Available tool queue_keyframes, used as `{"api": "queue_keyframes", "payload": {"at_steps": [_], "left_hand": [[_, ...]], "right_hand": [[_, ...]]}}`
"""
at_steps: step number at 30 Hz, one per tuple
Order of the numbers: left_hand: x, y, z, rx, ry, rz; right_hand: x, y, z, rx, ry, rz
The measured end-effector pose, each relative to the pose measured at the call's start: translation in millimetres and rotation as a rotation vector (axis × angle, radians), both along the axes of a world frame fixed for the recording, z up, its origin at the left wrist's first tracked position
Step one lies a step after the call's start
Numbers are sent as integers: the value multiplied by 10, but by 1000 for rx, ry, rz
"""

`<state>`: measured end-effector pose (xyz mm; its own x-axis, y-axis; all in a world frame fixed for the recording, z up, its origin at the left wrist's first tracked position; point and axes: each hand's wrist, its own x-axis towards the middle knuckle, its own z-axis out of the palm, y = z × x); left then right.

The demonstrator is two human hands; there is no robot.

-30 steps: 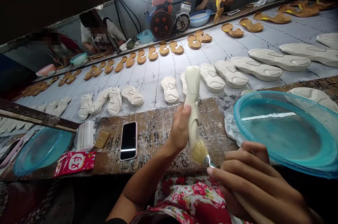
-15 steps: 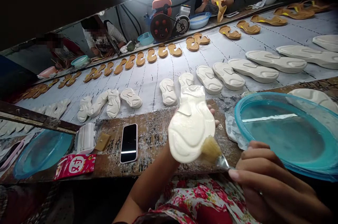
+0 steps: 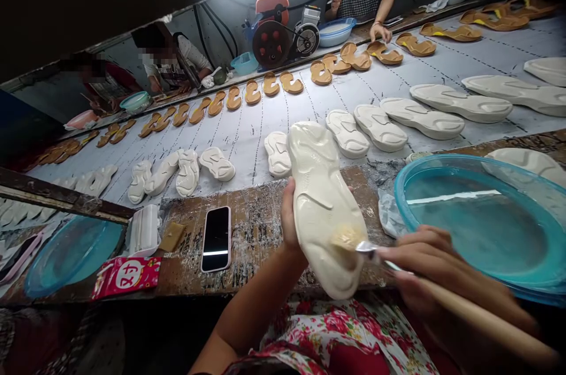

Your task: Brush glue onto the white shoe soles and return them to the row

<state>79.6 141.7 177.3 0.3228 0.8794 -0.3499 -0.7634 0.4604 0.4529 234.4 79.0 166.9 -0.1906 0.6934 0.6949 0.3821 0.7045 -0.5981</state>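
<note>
The white sole could slip: its face looks wet, and the left hand's fingers are curled only partway about its edge, above the tabletop's near edge. The right hand's fingers, closed round the brush, might press hard enough to tip it.

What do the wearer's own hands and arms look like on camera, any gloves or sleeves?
No gloves on either the left hand or the right hand, which is slightly blurred. The left forearm is sleeveless, with no watch or bracelet visible. Below shows a red, white and pink floral garment.
</note>
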Motion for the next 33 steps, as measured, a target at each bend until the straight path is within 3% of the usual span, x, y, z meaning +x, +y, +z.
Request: {"api": "queue_keyframes", "payload": {"at_steps": [4,10,15,20,23,26,33], "left_hand": [[-71,32,-53,25,-26,135],[-153,89,-113,-32,13,113],[-59,13,-27,9,83,139],[-153,44,-90,7,45,87],[-185,46,-104,-10,43,11],[-160,-3,-79,16,-12,-52],[-164,25,-139,27,-61,24]], "right_hand": [[-101,-15,-68,-3,-42,-23],[3,-143,-335,-45,-69,-76],[-94,-13,-173,19,-125,27],[-89,64,10,76,-74,218],[17,114,11,63,19,176],[85,201,-23,73,-51,130],[141,202,-49,98,-135,235]]}}
